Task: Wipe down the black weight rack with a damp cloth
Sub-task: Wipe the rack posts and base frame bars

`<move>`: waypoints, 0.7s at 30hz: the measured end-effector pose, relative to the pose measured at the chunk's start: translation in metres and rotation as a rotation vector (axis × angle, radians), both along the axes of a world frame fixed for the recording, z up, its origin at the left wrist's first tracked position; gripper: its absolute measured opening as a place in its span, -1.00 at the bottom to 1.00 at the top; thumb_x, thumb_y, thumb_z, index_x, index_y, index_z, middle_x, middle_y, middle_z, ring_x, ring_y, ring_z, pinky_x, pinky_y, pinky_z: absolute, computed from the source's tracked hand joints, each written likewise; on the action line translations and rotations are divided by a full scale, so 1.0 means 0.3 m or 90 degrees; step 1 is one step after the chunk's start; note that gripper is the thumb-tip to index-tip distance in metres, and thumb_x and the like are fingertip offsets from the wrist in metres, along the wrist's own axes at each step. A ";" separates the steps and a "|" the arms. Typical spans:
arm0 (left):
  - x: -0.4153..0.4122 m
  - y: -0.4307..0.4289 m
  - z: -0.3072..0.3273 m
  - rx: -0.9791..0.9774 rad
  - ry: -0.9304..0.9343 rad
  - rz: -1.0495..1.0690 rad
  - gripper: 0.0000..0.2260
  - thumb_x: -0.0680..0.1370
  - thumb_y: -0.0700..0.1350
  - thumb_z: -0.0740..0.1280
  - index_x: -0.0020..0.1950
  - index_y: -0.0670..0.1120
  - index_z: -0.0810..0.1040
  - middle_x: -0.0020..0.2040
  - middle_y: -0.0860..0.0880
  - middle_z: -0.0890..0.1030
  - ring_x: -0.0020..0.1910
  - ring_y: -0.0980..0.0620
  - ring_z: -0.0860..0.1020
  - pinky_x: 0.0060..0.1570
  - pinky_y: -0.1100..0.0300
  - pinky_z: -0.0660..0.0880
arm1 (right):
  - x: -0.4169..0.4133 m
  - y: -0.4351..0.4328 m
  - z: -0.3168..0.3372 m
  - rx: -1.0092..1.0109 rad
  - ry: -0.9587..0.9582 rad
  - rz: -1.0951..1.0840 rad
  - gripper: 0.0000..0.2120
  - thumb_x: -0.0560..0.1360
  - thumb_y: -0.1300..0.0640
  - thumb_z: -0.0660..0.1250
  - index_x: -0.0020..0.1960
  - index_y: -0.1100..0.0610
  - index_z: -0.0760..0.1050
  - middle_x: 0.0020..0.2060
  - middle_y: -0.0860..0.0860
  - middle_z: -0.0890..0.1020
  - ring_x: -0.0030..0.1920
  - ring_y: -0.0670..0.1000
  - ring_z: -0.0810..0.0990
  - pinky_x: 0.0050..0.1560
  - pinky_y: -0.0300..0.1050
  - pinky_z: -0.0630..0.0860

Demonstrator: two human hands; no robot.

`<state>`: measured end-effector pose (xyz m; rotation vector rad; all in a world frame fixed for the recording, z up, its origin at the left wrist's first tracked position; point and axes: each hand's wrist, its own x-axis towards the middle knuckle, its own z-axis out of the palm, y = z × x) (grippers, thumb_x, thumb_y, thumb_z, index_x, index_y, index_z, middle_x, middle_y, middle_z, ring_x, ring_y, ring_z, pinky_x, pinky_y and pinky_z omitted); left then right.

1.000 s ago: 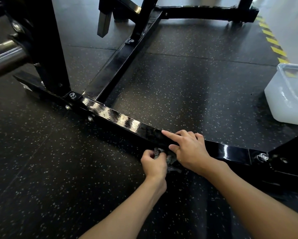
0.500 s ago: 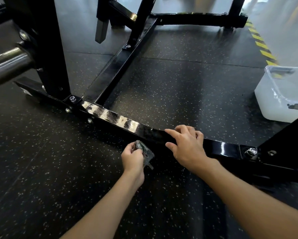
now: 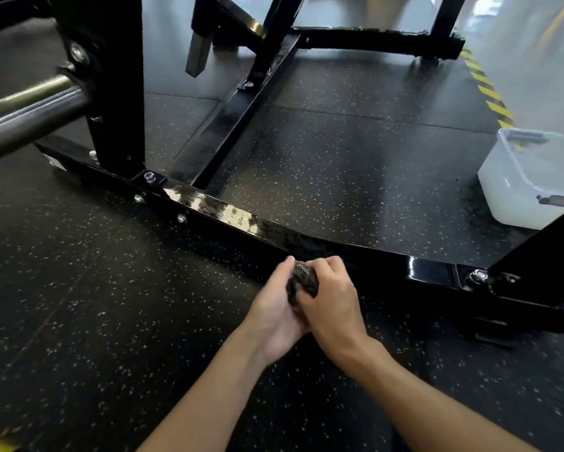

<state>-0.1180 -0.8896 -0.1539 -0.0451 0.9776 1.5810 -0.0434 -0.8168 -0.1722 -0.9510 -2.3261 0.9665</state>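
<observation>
- The damp cloth (image 3: 302,279) is held bunched between both hands, just short of the front base bar (image 3: 241,220) of the weight rack.
- The left hand (image 3: 275,313) is cupped around the cloth. The fingers of the right hand (image 3: 334,305) are curled onto it from the opposite side.
- The bar lies directly beyond the fingertips, and its long axis runs from far left to near right.
- The right hand is judged marginally nearer the bar.
- Counted: one cloth, two hands, one front bar, and one plastic tub (image 3: 528,184) well apart to the right.
</observation>
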 end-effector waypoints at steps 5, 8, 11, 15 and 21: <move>0.003 0.008 -0.082 -0.083 0.123 0.168 -0.75 0.71 -0.17 0.14 0.22 -0.23 0.57 0.12 -0.23 0.67 0.08 -0.11 0.67 -0.03 0.10 0.61 | -0.012 0.003 0.020 -0.094 -0.052 0.158 -0.56 0.50 0.17 0.38 0.37 0.05 0.48 0.15 -0.13 0.40 0.06 -0.16 0.49 0.16 -0.34 0.43; -0.063 0.018 -0.124 -0.136 0.174 0.260 -0.79 0.66 -0.26 0.23 0.28 -0.28 0.49 0.12 -0.26 0.64 0.02 -0.14 0.66 -0.08 0.08 0.62 | -0.022 0.083 0.056 0.009 -0.121 0.185 -0.42 0.42 0.20 0.20 0.45 0.01 0.42 0.30 -0.07 0.48 0.28 -0.03 0.43 0.38 -0.05 0.30; -0.127 0.071 -0.146 -0.212 0.231 0.304 -0.77 0.63 -0.27 0.30 0.28 -0.25 0.42 0.12 -0.21 0.58 -0.09 -0.04 0.61 -0.01 0.03 0.62 | -0.014 0.222 0.064 0.157 -0.257 0.096 -0.43 0.54 0.19 0.18 0.53 -0.04 0.26 0.42 -0.01 0.38 0.44 0.06 0.28 0.47 0.04 0.18; -0.160 0.114 -0.211 -0.282 0.292 0.318 -0.81 0.59 -0.30 0.35 0.19 -0.29 0.48 0.11 -0.24 0.61 -0.20 0.01 0.62 0.01 0.03 0.64 | 0.030 0.336 0.006 0.108 -0.409 0.166 -0.52 0.69 0.04 -0.01 0.59 -0.15 0.04 0.50 -0.08 0.26 0.53 -0.02 0.10 0.53 -0.01 -0.10; -0.010 0.167 -0.254 -0.256 0.323 0.260 -0.89 0.56 -0.37 0.37 0.07 -0.35 0.54 -0.05 -0.24 0.65 -0.25 0.01 0.66 -0.19 0.12 0.66 | 0.031 0.343 -0.018 0.143 -0.404 0.172 -0.50 0.69 0.02 -0.06 0.59 -0.20 -0.07 0.48 -0.11 0.24 0.52 -0.01 0.07 0.52 0.00 -0.11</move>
